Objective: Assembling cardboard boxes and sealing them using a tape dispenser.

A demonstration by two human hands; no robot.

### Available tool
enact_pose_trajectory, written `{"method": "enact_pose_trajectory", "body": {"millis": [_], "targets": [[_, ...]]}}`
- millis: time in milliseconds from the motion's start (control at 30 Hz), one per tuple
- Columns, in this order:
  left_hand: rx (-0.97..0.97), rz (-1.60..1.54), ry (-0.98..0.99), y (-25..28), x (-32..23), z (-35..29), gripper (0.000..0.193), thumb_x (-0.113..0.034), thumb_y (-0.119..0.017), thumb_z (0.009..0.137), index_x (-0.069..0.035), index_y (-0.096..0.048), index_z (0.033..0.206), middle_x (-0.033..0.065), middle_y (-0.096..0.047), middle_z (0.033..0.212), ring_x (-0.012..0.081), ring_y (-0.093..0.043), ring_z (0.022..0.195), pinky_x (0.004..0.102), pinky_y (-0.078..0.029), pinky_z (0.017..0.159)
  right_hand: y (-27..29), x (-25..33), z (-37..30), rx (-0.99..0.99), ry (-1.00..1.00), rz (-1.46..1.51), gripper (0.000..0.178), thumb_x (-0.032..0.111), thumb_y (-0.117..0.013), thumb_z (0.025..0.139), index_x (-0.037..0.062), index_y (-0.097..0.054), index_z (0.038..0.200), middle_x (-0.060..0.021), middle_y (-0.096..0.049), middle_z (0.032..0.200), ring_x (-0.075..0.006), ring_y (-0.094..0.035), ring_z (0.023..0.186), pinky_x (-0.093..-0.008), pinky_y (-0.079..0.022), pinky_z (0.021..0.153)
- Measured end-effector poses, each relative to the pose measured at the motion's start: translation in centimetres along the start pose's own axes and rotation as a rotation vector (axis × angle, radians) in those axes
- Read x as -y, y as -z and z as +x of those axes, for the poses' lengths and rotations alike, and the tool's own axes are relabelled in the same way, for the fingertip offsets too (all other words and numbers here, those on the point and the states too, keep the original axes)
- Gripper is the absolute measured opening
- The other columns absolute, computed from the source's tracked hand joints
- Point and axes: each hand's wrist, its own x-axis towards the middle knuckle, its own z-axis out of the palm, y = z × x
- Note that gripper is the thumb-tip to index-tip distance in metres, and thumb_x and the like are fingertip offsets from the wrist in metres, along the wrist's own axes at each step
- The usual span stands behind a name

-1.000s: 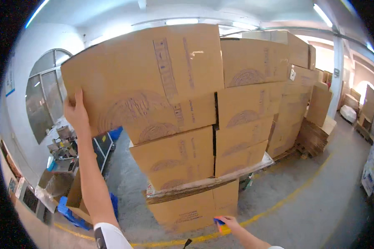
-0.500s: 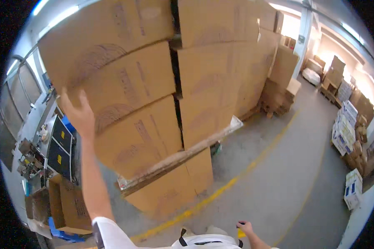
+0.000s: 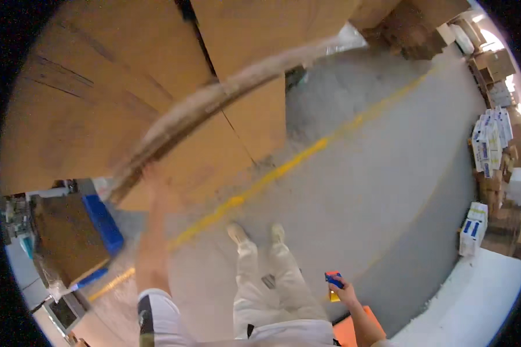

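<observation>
My left hand (image 3: 154, 178) is stretched forward to the underside of a flat, pale board-like layer (image 3: 198, 107), beside a cardboard box (image 3: 246, 136) under it. Its fingers are smeared by motion, so touch and grip are unclear. Large cardboard boxes (image 3: 110, 75) are stacked on top of that layer. Low on the right, my right hand (image 3: 347, 294) is closed around a small red, blue and yellow object (image 3: 333, 280); its kind cannot be made out. An orange surface (image 3: 353, 331) shows beneath that forearm.
A yellow line (image 3: 283, 168) crosses the grey floor (image 3: 382, 173) beside the stack. On the left stands an open brown carton (image 3: 63, 237) with a blue bin (image 3: 103, 222) next to it. White cartons (image 3: 491, 139) and brown boxes line the right side.
The view has tilted down to the floor and my legs. My left hand has dropped from the upper boxes to the layer's lower edge. The object in my right hand shows more fully.
</observation>
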Motion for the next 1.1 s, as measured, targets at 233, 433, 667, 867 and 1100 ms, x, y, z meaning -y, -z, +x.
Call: {"method": "enact_pose_trajectory", "body": {"millis": [233, 433, 667, 867, 1100], "targets": [[-0.567, 1.329, 0.057, -8.2, 6.5, 5.4, 0.092, -0.036, -0.064, 0.090, -0.002, -0.012, 0.158, 0.0223, -0.016, 0.163, 0.0382, -0.016, 0.151, 0.0516, -0.021, 0.121, 0.9, -5.0, 2.6, 0.000, -0.011, -0.012, 0.040, 0.024, -0.078, 0.088, 0.0038, -0.067, 0.120, -0.0057, -0.073, 0.097, -0.0140, -0.067, 0.086, -0.0298, -0.054, 0.081], [-0.511, 1.210, 0.112, -12.3, 3.2, -1.9, 0.090, -0.032, -0.068, 0.088, 0.001, -0.019, 0.155, 0.0231, -0.019, 0.161, 0.0385, -0.018, 0.150, 0.0540, -0.021, 0.120, 2.9, -6.0, 3.0, -0.009, -0.112, -0.285, 0.043, 0.028, -0.084, 0.081, 0.0070, -0.070, 0.116, -0.0040, -0.072, 0.097, -0.0122, -0.066, 0.087, -0.0287, -0.054, 0.079], [-0.480, 1.076, -0.067, -16.3, -0.4, -11.4, 0.072, -0.032, -0.067, 0.088, -0.009, -0.038, 0.150, 0.0220, -0.042, 0.150, 0.0376, -0.040, 0.139, 0.0553, -0.034, 0.112, 1.4, 2.8, 4.7, -0.084, 0.358, -0.660, 0.047, 0.029, -0.083, 0.076, 0.0133, -0.065, 0.116, -0.0165, -0.072, 0.102, -0.0339, -0.070, 0.095, -0.0415, -0.055, 0.081], [0.087, 0.892, 0.163, -22.1, 4.5, -23.3, 0.042, -0.021, -0.062, 0.088, -0.012, -0.062, 0.129, 0.0211, -0.068, 0.110, 0.0378, -0.067, 0.096, 0.0485, -0.053, 0.084, -2.9, 12.9, 12.7, -0.025, 0.522, -0.180, 0.051, 0.028, -0.077, 0.087, -0.0009, -0.062, 0.126, -0.0105, -0.072, 0.104, -0.0170, -0.067, 0.093, -0.0319, -0.053, 0.083], [0.106, 0.563, 0.124, -27.1, 7.7, -39.4, 0.058, -0.030, -0.074, 0.083, -0.006, -0.059, 0.133, 0.0219, -0.063, 0.126, 0.0381, -0.062, 0.114, 0.0465, -0.052, 0.093, -10.3, 23.9, 14.4, 0.049, 0.584, -0.074, 0.043, 0.028, -0.074, 0.090, -0.0023, -0.063, 0.119, -0.0067, -0.069, 0.095, -0.0125, -0.064, 0.081, -0.0274, -0.051, 0.074]]}}
